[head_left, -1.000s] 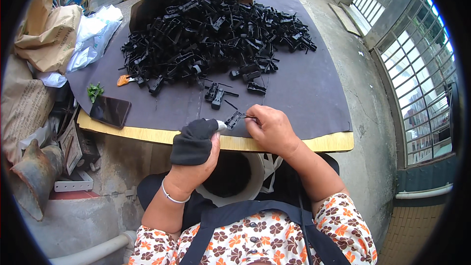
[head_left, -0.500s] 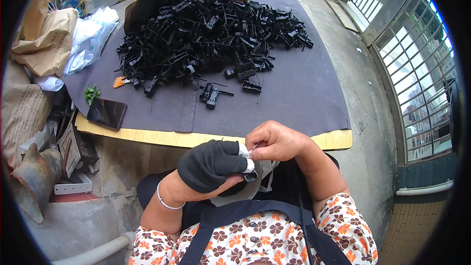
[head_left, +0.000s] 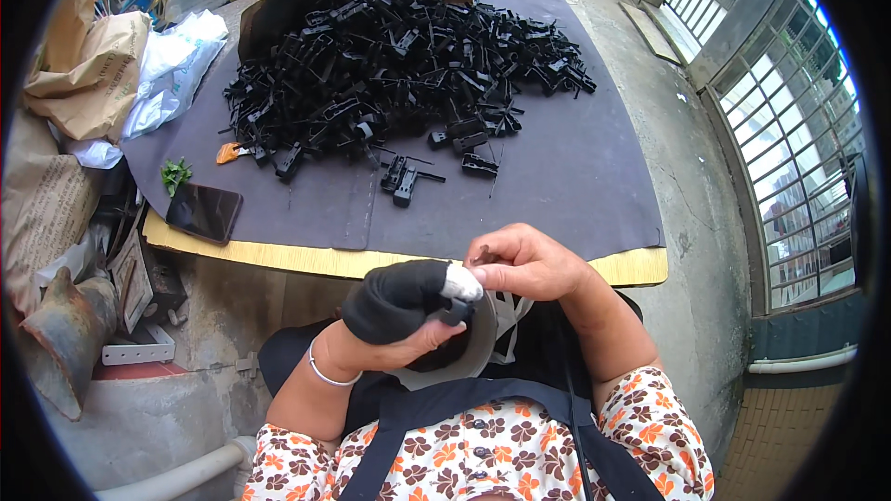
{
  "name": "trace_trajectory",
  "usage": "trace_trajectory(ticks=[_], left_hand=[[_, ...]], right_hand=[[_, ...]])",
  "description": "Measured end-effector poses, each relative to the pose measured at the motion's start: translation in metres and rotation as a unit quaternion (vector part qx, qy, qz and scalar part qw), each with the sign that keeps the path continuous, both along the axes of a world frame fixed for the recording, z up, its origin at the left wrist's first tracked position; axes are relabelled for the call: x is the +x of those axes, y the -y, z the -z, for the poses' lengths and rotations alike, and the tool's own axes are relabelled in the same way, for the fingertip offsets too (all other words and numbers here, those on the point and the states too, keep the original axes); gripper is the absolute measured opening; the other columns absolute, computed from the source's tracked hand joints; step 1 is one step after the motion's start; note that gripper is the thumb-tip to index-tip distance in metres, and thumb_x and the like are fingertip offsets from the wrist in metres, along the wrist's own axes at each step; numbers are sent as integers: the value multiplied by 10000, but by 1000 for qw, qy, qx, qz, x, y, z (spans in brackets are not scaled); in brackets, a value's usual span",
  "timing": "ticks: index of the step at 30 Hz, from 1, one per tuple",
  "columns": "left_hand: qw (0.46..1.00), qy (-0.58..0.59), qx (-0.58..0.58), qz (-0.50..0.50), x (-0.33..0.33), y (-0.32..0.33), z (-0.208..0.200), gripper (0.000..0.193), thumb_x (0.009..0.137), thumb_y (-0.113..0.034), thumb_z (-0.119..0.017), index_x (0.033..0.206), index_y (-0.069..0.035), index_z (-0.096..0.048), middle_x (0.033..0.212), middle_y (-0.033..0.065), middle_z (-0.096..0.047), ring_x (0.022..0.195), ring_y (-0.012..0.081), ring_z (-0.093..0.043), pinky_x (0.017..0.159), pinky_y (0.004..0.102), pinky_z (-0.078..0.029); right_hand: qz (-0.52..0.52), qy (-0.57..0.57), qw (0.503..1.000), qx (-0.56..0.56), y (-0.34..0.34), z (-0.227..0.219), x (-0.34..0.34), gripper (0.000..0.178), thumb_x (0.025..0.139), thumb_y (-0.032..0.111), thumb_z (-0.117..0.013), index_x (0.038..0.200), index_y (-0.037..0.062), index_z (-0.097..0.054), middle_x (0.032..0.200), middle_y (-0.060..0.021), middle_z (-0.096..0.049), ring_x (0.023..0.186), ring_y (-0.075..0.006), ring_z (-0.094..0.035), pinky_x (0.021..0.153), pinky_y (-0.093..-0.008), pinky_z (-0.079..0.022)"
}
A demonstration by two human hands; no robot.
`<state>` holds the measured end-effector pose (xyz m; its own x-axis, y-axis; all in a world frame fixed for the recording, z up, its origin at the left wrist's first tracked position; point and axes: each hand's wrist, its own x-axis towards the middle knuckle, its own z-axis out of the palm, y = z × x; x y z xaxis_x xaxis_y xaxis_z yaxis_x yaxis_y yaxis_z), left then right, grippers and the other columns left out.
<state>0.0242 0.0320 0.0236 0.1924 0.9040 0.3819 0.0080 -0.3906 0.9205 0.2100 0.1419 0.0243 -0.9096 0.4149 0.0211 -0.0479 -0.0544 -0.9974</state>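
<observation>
My left hand [head_left: 404, 304], in a black glove with white-wrapped fingertips and a bare thumb, grips a small black plastic part [head_left: 455, 313]. Close beside those fingertips, my bare right hand [head_left: 529, 262] pinches with thumb and forefinger; a small dark bit shows at the tips, too small to name. Under both hands a pale grey round container [head_left: 480, 353] rests at my lap, partly covered by them. On the table ahead lies a large heap of similar black plastic parts [head_left: 399, 65], and a few loose parts [head_left: 403, 182] sit nearer to me.
The table [head_left: 594, 176] has a dark grey cover and a yellow front edge. At its left lie a phone [head_left: 206, 213], green leaves [head_left: 174, 176] and an orange-handled item [head_left: 227, 153]. Paper bags [head_left: 88, 79] and a rusty metal piece [head_left: 63, 334] stand left; a barred gate [head_left: 789, 148] is right.
My left hand has turned, its gloved fingers curling more tightly over the black part. My right fingertips have drawn slightly away from it, still pinched.
</observation>
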Motion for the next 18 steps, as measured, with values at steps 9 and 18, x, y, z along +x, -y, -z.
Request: trace_trajectory(ticks=[9, 18], left_hand=[[987, -58, -44, -146, 5, -15, 17, 412, 930, -97, -559, 1300, 40, -440, 831, 29, -597, 741, 61, -536, 669, 189, -454], [986, -55, -96, -126, 7, -13, 14, 400, 859, -11, -510, 1257, 21, -492, 843, 80, -637, 602, 72, -546, 568, 232, -464]], right_hand=[[197, -105, 842, 492, 23, 7, -25, 251, 702, 125, -780, 786, 59, -552, 619, -49, -510, 506, -185, -509, 460, -302, -389], [185, 38, 976, 106, 15, 4, -18, 190, 879, 143, -647, 789, 19, -534, 631, -34, -489, 562, -79, -430, 505, -252, -378]])
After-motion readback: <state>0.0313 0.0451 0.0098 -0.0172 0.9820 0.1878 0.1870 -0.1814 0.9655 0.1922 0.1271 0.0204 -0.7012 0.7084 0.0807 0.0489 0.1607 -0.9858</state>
